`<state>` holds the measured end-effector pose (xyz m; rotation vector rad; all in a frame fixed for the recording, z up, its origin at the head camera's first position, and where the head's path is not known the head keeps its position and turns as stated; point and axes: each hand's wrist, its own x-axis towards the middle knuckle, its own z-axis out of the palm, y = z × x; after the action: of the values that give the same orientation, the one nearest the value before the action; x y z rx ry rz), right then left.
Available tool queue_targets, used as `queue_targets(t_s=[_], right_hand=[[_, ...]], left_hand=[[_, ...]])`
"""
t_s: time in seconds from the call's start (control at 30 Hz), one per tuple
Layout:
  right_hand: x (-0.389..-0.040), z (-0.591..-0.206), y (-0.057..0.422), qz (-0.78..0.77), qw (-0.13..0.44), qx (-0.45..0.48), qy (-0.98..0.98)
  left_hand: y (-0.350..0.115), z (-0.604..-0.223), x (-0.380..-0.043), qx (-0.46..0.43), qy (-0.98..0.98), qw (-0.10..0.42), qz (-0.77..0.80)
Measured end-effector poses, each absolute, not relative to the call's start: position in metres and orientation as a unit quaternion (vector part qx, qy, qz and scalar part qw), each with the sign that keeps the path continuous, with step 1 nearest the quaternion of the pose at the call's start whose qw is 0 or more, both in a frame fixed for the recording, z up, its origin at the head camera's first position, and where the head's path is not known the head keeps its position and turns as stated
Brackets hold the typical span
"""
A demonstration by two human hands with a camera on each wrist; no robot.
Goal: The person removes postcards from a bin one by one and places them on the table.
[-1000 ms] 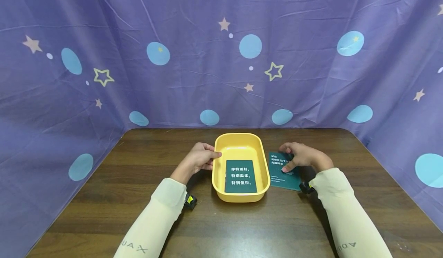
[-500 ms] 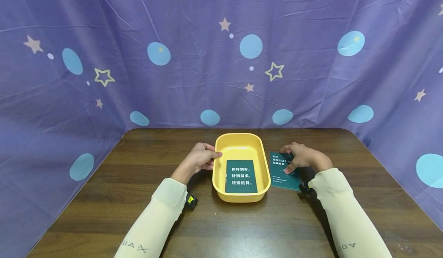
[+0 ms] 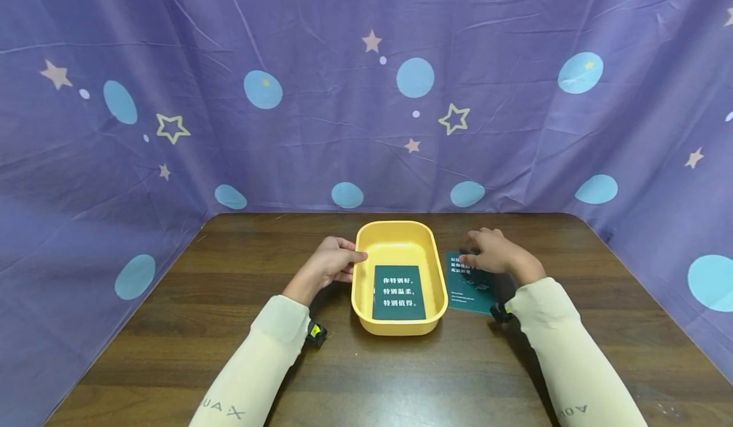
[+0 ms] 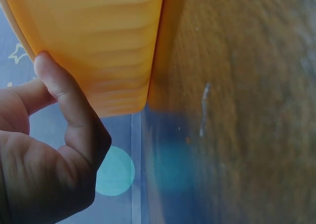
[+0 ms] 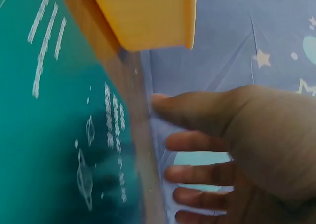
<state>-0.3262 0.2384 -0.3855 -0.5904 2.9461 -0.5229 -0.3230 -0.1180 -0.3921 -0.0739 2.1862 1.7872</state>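
Note:
A yellow tray (image 3: 395,327) stands on the table, and my left hand (image 3: 326,266) pinches its left rim. The left wrist view shows the thumb and a finger of that hand (image 4: 64,135) at the tray's edge (image 4: 108,51). Inside the tray lies a dark green card (image 3: 399,312) with white lettering. Beside the tray, to its right, a second green card (image 3: 465,290) rests on the tabletop, partly covered by my right hand (image 3: 498,255). In the right wrist view this hand (image 5: 247,145) has its fingers spread above the card (image 5: 54,135), holding nothing.
The brown wooden table (image 3: 366,382) reaches back to a purple curtain (image 3: 343,96) printed with stars and blue ovals. Dark devices sit at both cuffs, the left one (image 3: 315,334) just above the wood.
My right hand has lifted off the right-hand card and shifted slightly back and to the left, uncovering more of its print. The left hand and the tray stay put.

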Motion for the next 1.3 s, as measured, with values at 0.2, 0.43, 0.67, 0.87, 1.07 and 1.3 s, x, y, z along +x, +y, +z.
queue_targets(t_s=[0.2,0.43,0.67,0.87,1.07,1.3], right_hand=[[-0.325,-0.377,0.224,-0.198,-0.039,-0.221,0.954],[-0.316,-0.37,0.196,-0.216,-0.058,-0.256,0.94],[-0.308,-0.369,0.167,-0.207,-0.092,-0.288,0.931],[-0.303,-0.372,0.149,-0.194,-0.091,-0.305,0.928],[-0.299,-0.374,0.139,-0.185,-0.061,-0.314,0.929],[-0.296,-0.379,0.132,-0.153,0.004,-0.326,0.933]], left_hand=[[-0.116,-0.388,-0.32,-0.023,0.766,0.161,0.623],[-0.119,-0.391,-0.322,-0.029,0.763,0.162,0.625],[-0.118,-0.391,-0.321,-0.03,0.763,0.162,0.625],[-0.117,-0.391,-0.323,-0.031,0.761,0.162,0.627],[-0.117,-0.391,-0.322,-0.032,0.762,0.163,0.626],[-0.117,-0.39,-0.322,-0.031,0.762,0.163,0.626]])
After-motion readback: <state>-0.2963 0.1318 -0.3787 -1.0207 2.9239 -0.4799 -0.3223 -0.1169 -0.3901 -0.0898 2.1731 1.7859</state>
